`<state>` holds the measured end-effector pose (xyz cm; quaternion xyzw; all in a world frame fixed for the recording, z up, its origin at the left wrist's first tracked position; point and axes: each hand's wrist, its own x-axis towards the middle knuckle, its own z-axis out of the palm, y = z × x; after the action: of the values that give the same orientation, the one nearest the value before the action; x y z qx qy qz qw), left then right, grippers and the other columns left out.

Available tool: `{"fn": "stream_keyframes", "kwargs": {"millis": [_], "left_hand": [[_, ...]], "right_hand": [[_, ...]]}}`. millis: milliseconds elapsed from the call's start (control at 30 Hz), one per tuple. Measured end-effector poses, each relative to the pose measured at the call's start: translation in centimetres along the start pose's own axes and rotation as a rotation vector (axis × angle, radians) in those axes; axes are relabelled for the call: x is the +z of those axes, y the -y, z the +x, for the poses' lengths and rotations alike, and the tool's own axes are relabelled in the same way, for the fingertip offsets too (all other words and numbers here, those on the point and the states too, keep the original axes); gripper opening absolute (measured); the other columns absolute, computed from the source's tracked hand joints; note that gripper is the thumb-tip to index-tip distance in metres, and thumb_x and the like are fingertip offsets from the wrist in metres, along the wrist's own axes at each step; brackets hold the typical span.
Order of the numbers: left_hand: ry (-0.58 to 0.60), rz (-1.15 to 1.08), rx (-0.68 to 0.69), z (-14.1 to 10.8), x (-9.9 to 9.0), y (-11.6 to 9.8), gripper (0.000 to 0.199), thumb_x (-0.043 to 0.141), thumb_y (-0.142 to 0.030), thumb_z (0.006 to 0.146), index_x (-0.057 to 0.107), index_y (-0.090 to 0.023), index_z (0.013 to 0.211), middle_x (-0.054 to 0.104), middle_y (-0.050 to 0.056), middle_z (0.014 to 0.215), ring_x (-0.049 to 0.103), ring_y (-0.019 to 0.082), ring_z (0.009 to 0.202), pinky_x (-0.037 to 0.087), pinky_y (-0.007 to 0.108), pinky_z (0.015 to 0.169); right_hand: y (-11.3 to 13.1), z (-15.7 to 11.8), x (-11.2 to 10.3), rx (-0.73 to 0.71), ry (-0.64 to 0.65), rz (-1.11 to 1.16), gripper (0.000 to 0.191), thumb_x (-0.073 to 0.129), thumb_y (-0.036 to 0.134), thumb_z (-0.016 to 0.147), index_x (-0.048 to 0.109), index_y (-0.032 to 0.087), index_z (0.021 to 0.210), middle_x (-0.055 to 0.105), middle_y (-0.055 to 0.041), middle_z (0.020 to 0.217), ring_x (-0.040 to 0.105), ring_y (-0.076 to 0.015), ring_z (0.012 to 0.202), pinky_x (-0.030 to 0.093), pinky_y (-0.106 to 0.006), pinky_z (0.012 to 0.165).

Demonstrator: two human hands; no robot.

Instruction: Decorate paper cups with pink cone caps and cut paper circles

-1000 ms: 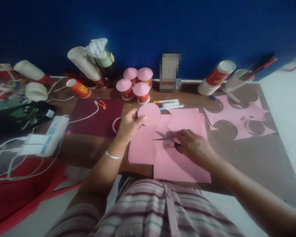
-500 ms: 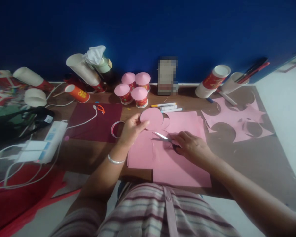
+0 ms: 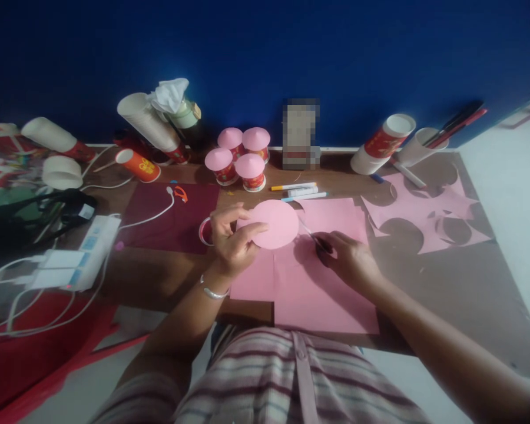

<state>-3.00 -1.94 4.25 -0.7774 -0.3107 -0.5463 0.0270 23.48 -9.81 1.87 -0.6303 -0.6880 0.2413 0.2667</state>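
My left hand (image 3: pixel 235 238) pinches a round pink paper disc (image 3: pixel 276 225) at its left side, thumb on top. In my right hand (image 3: pixel 347 256) is a pair of scissors (image 3: pixel 311 233), its dark handles round my fingers. The blades point up and left, at the disc's right edge; part of them is hidden there. Beneath both hands lie flat pink paper sheets (image 3: pixel 322 300). A roll of tape (image 3: pixel 206 231) is partly covered by my left hand.
Several red cups with pink cone tops (image 3: pixel 249 171) stand at the back. Marker pens (image 3: pixel 298 192) lie before them. Cut pink scraps (image 3: pixel 428 206) are on the right. A power strip (image 3: pixel 95 253) with cables and a maroon sheet (image 3: pixel 172 224) lie left.
The disc has come nearer to me and to the right, turned more face-up. The scissors have swung from pointing left below it to its right edge.
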Motion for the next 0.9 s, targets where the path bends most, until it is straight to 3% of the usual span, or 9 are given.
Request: {"fn": "stream_keyframes", "kwargs": {"millis": [133, 233, 367, 500, 567, 667, 767, 833, 900], "left_hand": [[0.001, 0.016, 0.027, -0.2, 0.2, -0.2, 0.025, 0.078, -0.009, 0.079, 0.076, -0.030, 0.091, 0.052, 0.005, 0.104, 0.056, 0.021, 0.107, 0.058, 0.042, 0.099], [0.038, 0.032, 0.052, -0.3, 0.4, -0.5, 0.023, 0.076, -0.011, 0.080, 0.077, -0.032, 0.089, 0.052, 0.005, 0.101, 0.056, 0.022, 0.109, 0.057, 0.041, 0.098], [0.095, 0.033, 0.061, -0.7, 0.7, -0.8, 0.019, 0.076, -0.015, 0.081, 0.079, -0.034, 0.084, 0.054, 0.004, 0.094, 0.057, 0.021, 0.102, 0.055, 0.041, 0.098], [0.103, -0.073, 0.019, -0.9, 1.0, -0.9, 0.028, 0.073, -0.010, 0.083, 0.079, -0.035, 0.095, 0.059, 0.004, 0.100, 0.059, 0.021, 0.105, 0.055, 0.041, 0.099], [0.105, -0.174, -0.163, -0.7, 1.2, -0.8, 0.028, 0.072, -0.014, 0.087, 0.076, -0.033, 0.108, 0.061, 0.006, 0.109, 0.062, 0.021, 0.106, 0.056, 0.039, 0.097], [0.164, -0.461, -0.673, -0.5, 1.7, -0.4, 0.035, 0.067, -0.037, 0.095, 0.066, -0.025, 0.127, 0.067, 0.010, 0.116, 0.067, 0.018, 0.095, 0.058, 0.033, 0.086], [0.380, -0.844, -1.111, -0.5, 2.2, 0.1, 0.050, 0.053, -0.060, 0.097, 0.071, -0.017, 0.115, 0.073, 0.011, 0.101, 0.069, 0.019, 0.086, 0.058, 0.030, 0.075], [0.533, -0.969, -1.213, -0.7, 2.4, 0.4, 0.045, 0.067, -0.058, 0.090, 0.074, -0.015, 0.100, 0.074, 0.008, 0.091, 0.068, 0.018, 0.082, 0.056, 0.027, 0.073], [0.562, -0.971, -1.245, -1.0, 2.6, 0.6, 0.033, 0.084, -0.043, 0.078, 0.074, -0.015, 0.091, 0.073, 0.003, 0.086, 0.065, 0.014, 0.077, 0.053, 0.023, 0.071]], "right_hand": [[1.4, 0.7, -0.2, 0.310, 0.030, 0.750, 0.038, 0.075, 0.046, 0.084, 0.070, 0.021, 0.112, 0.076, -0.0056, 0.084, 0.068, -0.0186, 0.069, 0.049, -0.029, 0.055], [3.0, 1.5, 0.0, 0.343, -0.006, 1.077, 0.040, 0.083, 0.043, 0.076, 0.068, 0.024, 0.107, 0.075, -0.0025, 0.086, 0.070, -0.0182, 0.076, 0.050, -0.028, 0.059], [4.7, 2.2, 1.0, 0.340, 0.026, 1.233, 0.043, 0.089, 0.037, 0.066, 0.064, 0.026, 0.099, 0.064, 0.0056, 0.074, 0.066, -0.0143, 0.067, 0.047, -0.026, 0.060], [4.7, 2.6, 1.9, 0.311, -0.036, 1.162, 0.042, 0.088, 0.040, 0.067, 0.060, 0.027, 0.095, 0.050, 0.0099, 0.065, 0.051, -0.0092, 0.056, 0.044, -0.024, 0.055], [4.2, 2.7, 2.2, 0.276, -0.069, 1.093, 0.040, 0.086, 0.042, 0.069, 0.060, 0.027, 0.096, 0.047, 0.0096, 0.065, 0.048, -0.0093, 0.055, 0.043, -0.024, 0.053], [3.4, 2.7, 2.2, 0.259, -0.099, 1.034, 0.039, 0.086, 0.040, 0.070, 0.060, 0.027, 0.097, 0.048, 0.0084, 0.068, 0.050, -0.0098, 0.058, 0.044, -0.024, 0.052], [3.0, 2.8, 1.9, 0.270, -0.090, 1.003, 0.040, 0.086, 0.039, 0.070, 0.060, 0.026, 0.098, 0.055, 0.0067, 0.071, 0.057, -0.0113, 0.062, 0.046, -0.024, 0.053], [2.9, 2.9, 1.9, 0.260, -0.053, 0.984, 0.042, 0.087, 0.041, 0.070, 0.060, 0.024, 0.098, 0.058, 0.0055, 0.072, 0.059, -0.0120, 0.064, 0.048, -0.025, 0.054], [2.5, 3.0, 1.9, 0.237, -0.014, 0.959, 0.043, 0.087, 0.042, 0.070, 0.062, 0.023, 0.099, 0.062, 0.0038, 0.074, 0.061, -0.0125, 0.065, 0.050, -0.025, 0.055]]}}
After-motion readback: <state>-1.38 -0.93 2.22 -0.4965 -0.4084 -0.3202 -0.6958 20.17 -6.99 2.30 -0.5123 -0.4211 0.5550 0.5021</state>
